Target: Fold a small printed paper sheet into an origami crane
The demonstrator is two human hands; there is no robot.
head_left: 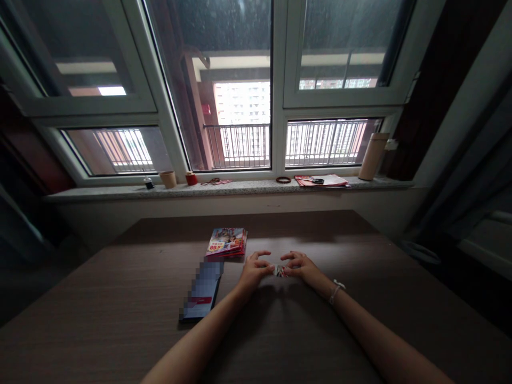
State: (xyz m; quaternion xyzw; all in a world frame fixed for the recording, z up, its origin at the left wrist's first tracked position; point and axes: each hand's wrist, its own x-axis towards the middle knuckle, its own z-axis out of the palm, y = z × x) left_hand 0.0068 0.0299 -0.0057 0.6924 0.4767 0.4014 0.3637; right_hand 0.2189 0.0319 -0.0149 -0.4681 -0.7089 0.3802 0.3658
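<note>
I have a small patterned paper piece [280,271] between my hands, in front of the middle of the tabletop's [120,309] far edge and seemingly just above the surface. My left hand [255,269] pinches its left end and my right hand [304,268] its right end, the other fingers loosely curled and parted. I judge the step in hand to be working this piece with both hands, perhaps folding it; its creases are too small to make out. The next move, I think, calls for a light, even pinch at both ends, so it neither slips nor crumples. Toward the far-left corner from my left hand lies a stack of printed flyers [226,241], and nearer the left edge than that hand, a smartphone [202,290].
</note>
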